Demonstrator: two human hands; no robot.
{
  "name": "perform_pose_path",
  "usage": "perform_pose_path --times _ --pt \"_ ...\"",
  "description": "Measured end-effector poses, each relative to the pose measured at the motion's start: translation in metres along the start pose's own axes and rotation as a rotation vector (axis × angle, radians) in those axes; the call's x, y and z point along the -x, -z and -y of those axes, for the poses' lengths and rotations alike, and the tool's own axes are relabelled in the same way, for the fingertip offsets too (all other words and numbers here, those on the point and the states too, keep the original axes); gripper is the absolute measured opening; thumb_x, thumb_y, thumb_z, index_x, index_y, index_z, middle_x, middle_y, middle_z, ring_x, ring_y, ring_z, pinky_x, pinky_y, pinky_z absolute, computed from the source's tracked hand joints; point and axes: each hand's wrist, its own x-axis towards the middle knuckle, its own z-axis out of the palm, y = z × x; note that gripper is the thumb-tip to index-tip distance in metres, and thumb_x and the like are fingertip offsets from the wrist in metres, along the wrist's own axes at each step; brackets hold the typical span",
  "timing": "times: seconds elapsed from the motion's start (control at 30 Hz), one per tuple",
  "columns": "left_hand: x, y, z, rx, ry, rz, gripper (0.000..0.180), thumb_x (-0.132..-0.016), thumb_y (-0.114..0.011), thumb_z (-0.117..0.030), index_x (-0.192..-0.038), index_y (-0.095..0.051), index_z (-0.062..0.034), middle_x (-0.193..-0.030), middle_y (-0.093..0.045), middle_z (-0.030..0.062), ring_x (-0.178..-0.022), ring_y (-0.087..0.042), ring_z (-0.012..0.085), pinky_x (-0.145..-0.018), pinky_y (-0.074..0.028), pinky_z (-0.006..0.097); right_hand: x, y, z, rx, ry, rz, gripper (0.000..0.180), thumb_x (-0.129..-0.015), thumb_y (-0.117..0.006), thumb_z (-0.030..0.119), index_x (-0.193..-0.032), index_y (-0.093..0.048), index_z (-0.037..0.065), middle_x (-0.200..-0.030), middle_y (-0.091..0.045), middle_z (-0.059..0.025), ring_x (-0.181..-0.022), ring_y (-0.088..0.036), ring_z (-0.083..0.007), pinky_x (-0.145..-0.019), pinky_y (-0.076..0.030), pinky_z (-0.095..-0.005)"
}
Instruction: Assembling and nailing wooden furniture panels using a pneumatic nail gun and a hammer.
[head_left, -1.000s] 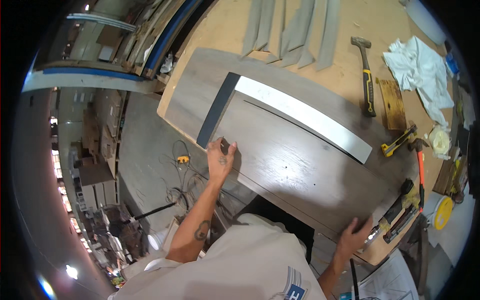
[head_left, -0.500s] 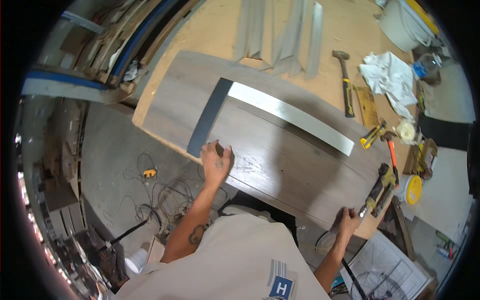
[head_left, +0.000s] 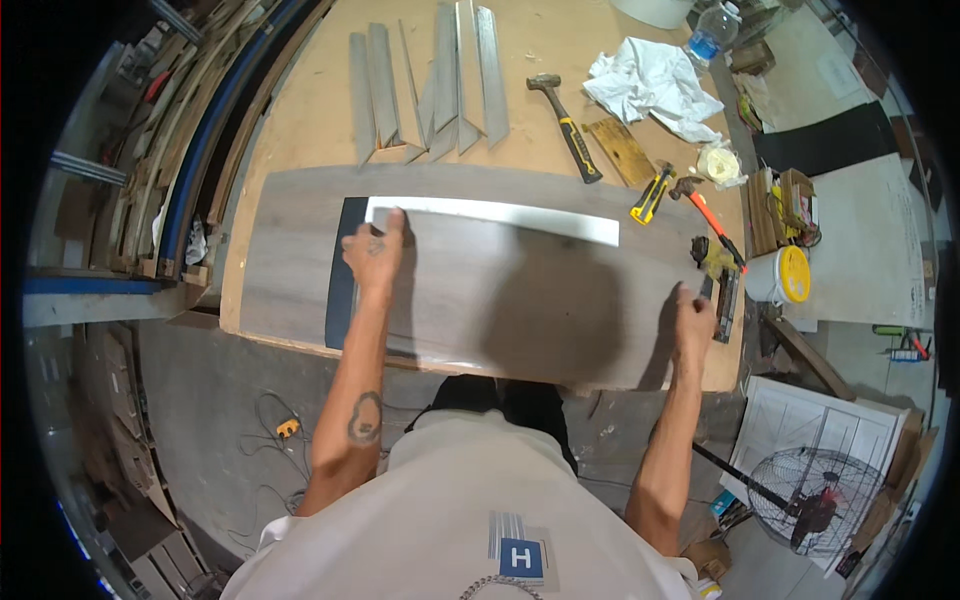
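A wide grey wood-grain panel (head_left: 450, 290) lies flat along the near side of the table. On it rests a large L-shaped carpenter's square, with a dark arm (head_left: 345, 290) running to the panel's front edge and a silver arm (head_left: 520, 218) reaching right. My left hand (head_left: 372, 255) is closed at the corner of this square, thumb by the silver arm and curled fingers at the dark one. Over the panel's right end, my right hand (head_left: 694, 318) has its fingers pinched together; what they hold, if anything, is hidden. A dark-and-yellow power tool (head_left: 722, 290) lies beside it.
Several grey mitred strips (head_left: 440, 90) lie at the back. A hammer (head_left: 568, 130), a wood block (head_left: 620, 150), a white cloth (head_left: 655, 90), a yellow-handled tool (head_left: 652, 195) and an orange-handled hammer (head_left: 712, 220) are toward the right. A fan (head_left: 810, 500) stands below right.
My left hand has moved from the near end of the dark arm up to the square's corner. My right hand stays by the panel's right end. The view has turned and shifted.
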Motion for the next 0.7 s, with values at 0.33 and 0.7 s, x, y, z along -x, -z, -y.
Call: perform_pose_path --times 0.33,0.7 --pt "0.101 0.074 0.008 0.827 -0.138 -0.084 0.048 -0.089 -0.072 -0.025 -0.127 -0.057 -0.0007 -0.095 -0.059 0.002 -0.087 -0.052 0.0121 -0.081 -0.044 0.026 0.115 0.062 -0.017 -1.084 0.003 -0.317 0.064 -0.103 -0.036 0.049 -0.128 -0.05 -0.008 -0.125 -0.056 -0.0182 -0.119 -0.051 -0.0264 -0.104 -0.039 -0.0407" --pt "0.135 0.09 -0.007 1.194 -0.008 -0.13 0.047 -0.086 -0.073 -0.009 -0.128 -0.055 0.0014 -0.117 -0.063 0.0089 -0.104 -0.059 0.0132 -0.093 -0.046 0.027 0.107 0.092 -0.031 -0.852 0.149 -0.094 0.049 -0.1 -0.051 0.037 -0.118 -0.057 -0.009 -0.116 -0.061 -0.0166 -0.108 -0.056 -0.024 -0.096 -0.042 -0.0367"
